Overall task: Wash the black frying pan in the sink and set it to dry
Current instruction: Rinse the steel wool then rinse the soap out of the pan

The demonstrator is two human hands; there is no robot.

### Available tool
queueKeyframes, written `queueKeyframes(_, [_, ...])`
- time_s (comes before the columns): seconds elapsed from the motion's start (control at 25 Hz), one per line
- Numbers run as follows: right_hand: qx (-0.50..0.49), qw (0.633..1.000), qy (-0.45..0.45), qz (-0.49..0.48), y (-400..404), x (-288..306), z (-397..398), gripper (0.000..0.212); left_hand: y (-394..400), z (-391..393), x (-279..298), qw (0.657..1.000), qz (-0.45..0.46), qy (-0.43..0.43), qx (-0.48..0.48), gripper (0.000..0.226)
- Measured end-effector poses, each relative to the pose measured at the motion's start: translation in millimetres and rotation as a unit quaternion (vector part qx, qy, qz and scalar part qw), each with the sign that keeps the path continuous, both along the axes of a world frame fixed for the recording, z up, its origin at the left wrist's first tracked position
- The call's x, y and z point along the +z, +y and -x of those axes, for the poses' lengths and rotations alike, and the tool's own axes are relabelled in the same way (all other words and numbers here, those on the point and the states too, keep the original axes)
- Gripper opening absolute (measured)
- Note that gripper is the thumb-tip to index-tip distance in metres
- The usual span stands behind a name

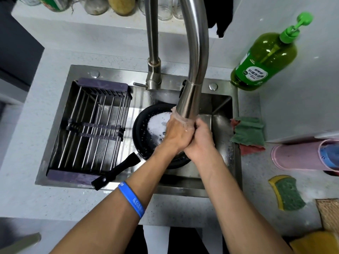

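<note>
The black frying pan (142, 132) lies in the steel sink (218, 107), with white suds and water inside it. Its long black handle (117, 171) points to the lower left and rests over the sink's front edge. Water runs from the pull-down faucet spout (190, 99) onto my hands, which are pressed together above the pan's right half. My left hand (176, 133) lies flat with its fingers under the stream. My right hand (200, 142) is curled around the left hand's fingers. Neither hand holds the pan or any visible object.
A metal drying rack (88, 125) spans the sink's left half. A green dish soap bottle (264, 59) stands at the back right. On the right counter lie a green and red cloth (247, 132), a pink cup (300, 154) and a green-yellow sponge (288, 193).
</note>
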State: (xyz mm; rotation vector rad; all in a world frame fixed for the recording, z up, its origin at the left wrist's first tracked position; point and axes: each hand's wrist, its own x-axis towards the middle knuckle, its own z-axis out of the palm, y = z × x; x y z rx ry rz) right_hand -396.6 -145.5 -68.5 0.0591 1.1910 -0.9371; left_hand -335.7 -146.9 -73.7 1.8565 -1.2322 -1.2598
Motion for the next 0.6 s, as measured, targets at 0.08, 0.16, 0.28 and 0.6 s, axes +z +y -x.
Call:
queueKeyframes(0.08, [-0.023, 0.998, -0.053, -0.007, -3, 0, 2, 0.044, 1, -4, 7, 0.988, 0.022, -0.106, -0.114, 0.033])
queueKeyframes(0.16, [0.015, 0.999, -0.040, 0.006, 0, 4, 2, 0.030, -3, -14, 15, 0.980, 0.038, -0.173, -0.095, 0.019])
queueKeyframes(0.28, [0.035, 0.999, -0.027, 0.017, 1, 4, -4, 0.027, -2, -23, 16, 0.988, -0.008, 0.096, 0.124, 0.018])
queueKeyframes(0.6, [0.064, 0.994, -0.047, 0.078, -4, -8, -3, 0.041, 10, -22, 10, 0.806, -0.120, 0.491, 0.308, 0.043])
